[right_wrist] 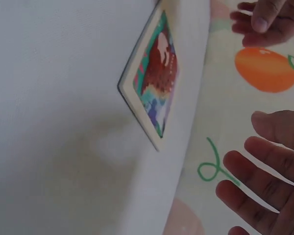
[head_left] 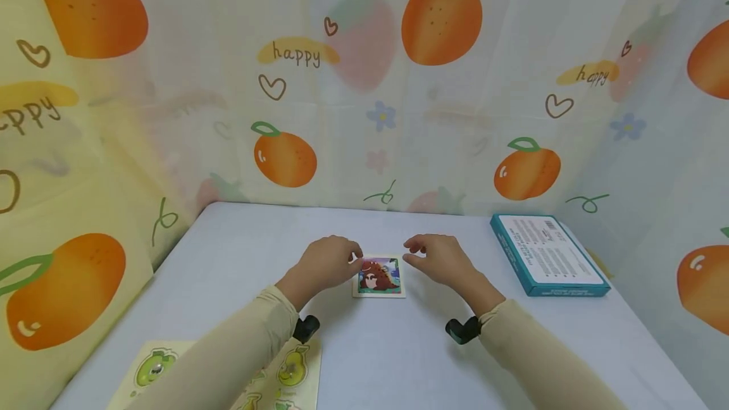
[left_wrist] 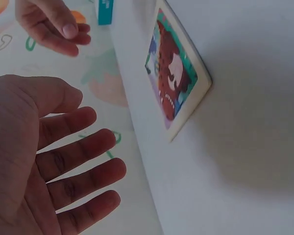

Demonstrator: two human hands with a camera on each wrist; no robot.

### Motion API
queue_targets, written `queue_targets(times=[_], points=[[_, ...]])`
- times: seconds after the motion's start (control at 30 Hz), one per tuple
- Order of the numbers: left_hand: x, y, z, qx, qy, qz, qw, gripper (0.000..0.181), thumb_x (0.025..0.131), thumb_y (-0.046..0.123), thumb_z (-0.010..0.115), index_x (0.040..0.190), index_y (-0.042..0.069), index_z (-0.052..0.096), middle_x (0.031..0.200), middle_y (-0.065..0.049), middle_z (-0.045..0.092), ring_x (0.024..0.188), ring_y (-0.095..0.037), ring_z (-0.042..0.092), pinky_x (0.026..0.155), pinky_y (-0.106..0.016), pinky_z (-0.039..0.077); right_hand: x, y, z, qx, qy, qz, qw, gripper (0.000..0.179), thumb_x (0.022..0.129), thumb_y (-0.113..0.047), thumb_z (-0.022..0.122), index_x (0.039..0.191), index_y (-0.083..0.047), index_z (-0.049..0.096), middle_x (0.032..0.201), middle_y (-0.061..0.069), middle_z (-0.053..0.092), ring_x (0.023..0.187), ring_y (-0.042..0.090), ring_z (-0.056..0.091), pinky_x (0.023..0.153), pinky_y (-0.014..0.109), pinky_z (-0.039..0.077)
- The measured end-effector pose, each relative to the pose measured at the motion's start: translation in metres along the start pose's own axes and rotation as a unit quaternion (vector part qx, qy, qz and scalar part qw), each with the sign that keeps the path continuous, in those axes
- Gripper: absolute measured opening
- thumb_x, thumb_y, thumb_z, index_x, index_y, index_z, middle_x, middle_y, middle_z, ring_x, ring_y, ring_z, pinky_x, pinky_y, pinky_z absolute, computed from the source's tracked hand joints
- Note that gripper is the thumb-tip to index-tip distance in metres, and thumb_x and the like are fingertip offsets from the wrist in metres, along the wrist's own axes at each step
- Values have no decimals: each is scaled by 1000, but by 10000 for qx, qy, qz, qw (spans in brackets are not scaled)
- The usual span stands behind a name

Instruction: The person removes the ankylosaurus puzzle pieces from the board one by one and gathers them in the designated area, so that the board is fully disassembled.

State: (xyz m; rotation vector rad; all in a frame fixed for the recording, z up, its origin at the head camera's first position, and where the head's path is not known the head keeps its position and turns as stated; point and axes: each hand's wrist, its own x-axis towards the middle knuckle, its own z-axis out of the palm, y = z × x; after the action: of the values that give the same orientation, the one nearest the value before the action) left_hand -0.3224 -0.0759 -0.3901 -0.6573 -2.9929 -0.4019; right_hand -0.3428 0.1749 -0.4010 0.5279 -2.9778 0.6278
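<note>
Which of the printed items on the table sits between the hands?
The small square dinosaur panel. The fruit sheet lies nearer the person, partly hidden by the left sleeve; the teal-edged box sits farther right.

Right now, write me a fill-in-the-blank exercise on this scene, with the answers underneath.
1. The picture tile lies in the gap ____ the left hand and the right hand.
2. On the table, the teal box lies nearer the ____ hand than the other.
3. Of the person's two sleeves, the ____ one partly hides the fruit board.
Answers: between; right; left
</note>
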Motion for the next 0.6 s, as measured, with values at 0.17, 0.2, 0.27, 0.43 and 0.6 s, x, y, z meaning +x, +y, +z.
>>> queue_targets(times=[0.17,0.2,0.27,0.43,0.6], points=[[17,9,13,24,-189,128,9997,18,92,29,65,100,16,74,89,1,66,81,-16,60,72,-35,50,11,-2,12,62,-253,129,9996,27,88,-32,73,111,-16,73,92,-8,66,85,15,58,75,35,49],[20,10,15,3,-245,120,9996,18,91,28,66,100,15,74,90,1,66,82,-16,60,73,-36,51,13,-2,14,86,-276,140,9995,27,88,-31,73,110,-16,73,92,-7,66,83,14,58,74,35,48],[26,12,19,12,-377,78,9993,20,91,29,67,102,15,74,91,1,66,84,-16,59,76,-36,51,16,-1,16,146,-323,184,9992,27,88,-30,73,109,-15,73,92,-6,67,81,13,59,72,34,48],[37,13,29,9,-714,-129,9974,25,91,32,68,109,15,73,98,-1,64,93,-18,59,83,-38,50,25,2,24,188,-480,294,9982,25,87,-29,74,108,-14,73,94,-4,67,81,15,58,72,36,48],[41,11,42,-172,-941,-203,9952,31,86,31,74,113,15,72,100,1,60,95,-19,54,83,-38,49,30,7,35,218,-781,557,9952,25,86,-28,74,106,-14,73,95,-2,66,81,17,56,75,37,47]])
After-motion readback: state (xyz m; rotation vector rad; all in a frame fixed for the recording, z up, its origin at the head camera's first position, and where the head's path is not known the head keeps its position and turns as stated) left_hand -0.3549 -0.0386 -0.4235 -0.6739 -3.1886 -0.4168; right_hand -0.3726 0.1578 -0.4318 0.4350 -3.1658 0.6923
